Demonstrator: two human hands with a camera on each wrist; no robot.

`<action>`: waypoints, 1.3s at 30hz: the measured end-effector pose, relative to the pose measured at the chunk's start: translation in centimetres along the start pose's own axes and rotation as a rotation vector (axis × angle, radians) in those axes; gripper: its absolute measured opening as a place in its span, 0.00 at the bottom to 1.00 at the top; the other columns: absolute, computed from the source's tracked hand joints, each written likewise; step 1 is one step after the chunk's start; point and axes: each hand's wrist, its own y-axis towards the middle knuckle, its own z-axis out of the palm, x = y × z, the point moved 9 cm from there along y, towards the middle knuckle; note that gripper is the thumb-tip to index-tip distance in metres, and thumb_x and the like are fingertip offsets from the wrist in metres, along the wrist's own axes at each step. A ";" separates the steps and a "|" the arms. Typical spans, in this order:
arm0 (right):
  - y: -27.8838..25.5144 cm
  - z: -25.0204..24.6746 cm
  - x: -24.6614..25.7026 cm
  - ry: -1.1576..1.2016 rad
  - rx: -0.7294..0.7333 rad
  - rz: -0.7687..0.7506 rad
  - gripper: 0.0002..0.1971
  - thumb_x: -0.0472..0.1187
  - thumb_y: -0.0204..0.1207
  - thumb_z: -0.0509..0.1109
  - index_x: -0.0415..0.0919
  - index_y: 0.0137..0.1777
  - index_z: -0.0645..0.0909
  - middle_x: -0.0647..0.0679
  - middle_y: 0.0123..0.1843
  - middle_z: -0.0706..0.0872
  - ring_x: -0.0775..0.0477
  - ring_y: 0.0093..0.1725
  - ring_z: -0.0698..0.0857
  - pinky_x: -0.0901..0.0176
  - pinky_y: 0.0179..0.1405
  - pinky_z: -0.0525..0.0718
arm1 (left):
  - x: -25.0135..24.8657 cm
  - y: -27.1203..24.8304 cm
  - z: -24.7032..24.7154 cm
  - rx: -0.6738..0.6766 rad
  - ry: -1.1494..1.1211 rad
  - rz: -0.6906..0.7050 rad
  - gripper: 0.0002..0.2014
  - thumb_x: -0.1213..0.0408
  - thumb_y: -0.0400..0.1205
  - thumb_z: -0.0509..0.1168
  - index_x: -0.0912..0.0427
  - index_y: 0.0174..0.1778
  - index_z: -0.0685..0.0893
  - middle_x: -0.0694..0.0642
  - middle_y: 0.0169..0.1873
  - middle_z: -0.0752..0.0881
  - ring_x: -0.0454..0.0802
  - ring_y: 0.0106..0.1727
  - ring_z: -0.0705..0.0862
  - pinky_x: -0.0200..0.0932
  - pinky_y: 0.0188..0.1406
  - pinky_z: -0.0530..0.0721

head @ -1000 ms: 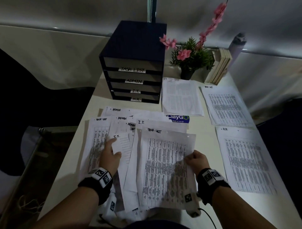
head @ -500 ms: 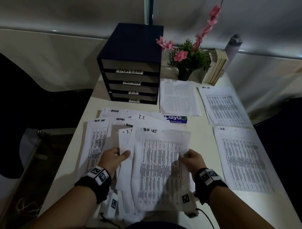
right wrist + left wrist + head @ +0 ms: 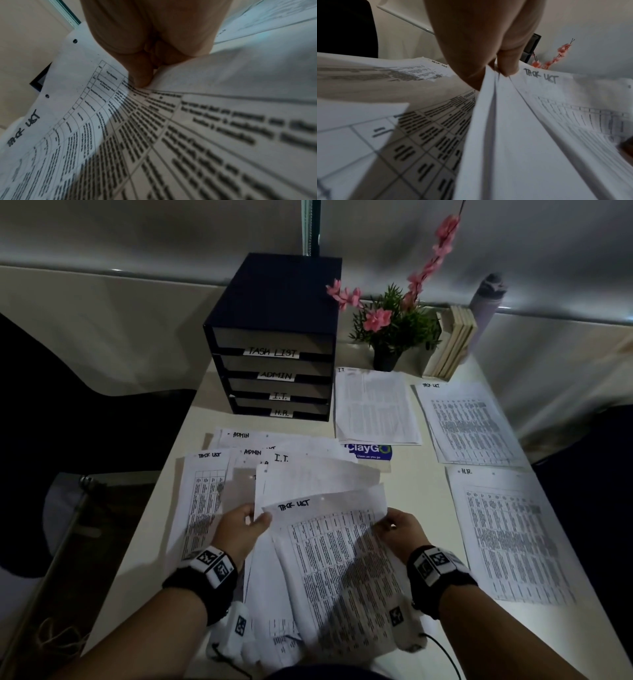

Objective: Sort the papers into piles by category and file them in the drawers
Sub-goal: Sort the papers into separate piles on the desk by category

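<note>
Blocking the sheets beneath, task list sheet (image 3: 329, 549) hides their labels.

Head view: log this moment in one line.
left hand pinches lifted sheets | right hand grips Task List sheet | drawers shut

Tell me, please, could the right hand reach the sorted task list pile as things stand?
Probably yes: the right hand holds a task list sheet, but only bare table separates it from the task list pile.

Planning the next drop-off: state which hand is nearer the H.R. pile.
Right. The right hand holds the Task List sheet just left of the H.R. pile; the left hand grips the sheet's far edge.
</note>
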 end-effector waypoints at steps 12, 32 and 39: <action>-0.4 -1.8 2.1 -0.037 0.033 -0.061 0.07 0.34 0.76 0.69 0.39 0.50 0.87 0.41 0.41 0.88 0.46 0.44 0.84 0.62 0.47 0.77 | -1.8 -0.3 0.6 0.066 -0.136 -0.004 0.15 0.80 0.72 0.71 0.58 0.50 0.88 0.55 0.43 0.92 0.56 0.47 0.90 0.54 0.49 0.89; -0.6 -7.2 -1.5 0.203 -0.246 0.176 0.03 0.31 0.73 0.69 0.31 0.43 0.84 0.36 0.35 0.86 0.43 0.34 0.83 0.47 0.38 0.86 | -4.4 -0.2 -2.0 -0.175 0.280 0.097 0.12 0.74 0.76 0.71 0.66 0.54 0.86 0.59 0.45 0.86 0.54 0.50 0.83 0.41 0.51 0.76; -0.3 -12.3 -3.5 0.235 -0.392 0.248 0.04 0.34 0.75 0.70 0.36 0.40 0.83 0.43 0.32 0.84 0.43 0.33 0.83 0.58 0.34 0.82 | -3.1 2.5 -6.1 -0.197 0.214 -0.005 0.16 0.77 0.76 0.70 0.67 0.59 0.84 0.66 0.56 0.86 0.61 0.55 0.84 0.53 0.61 0.80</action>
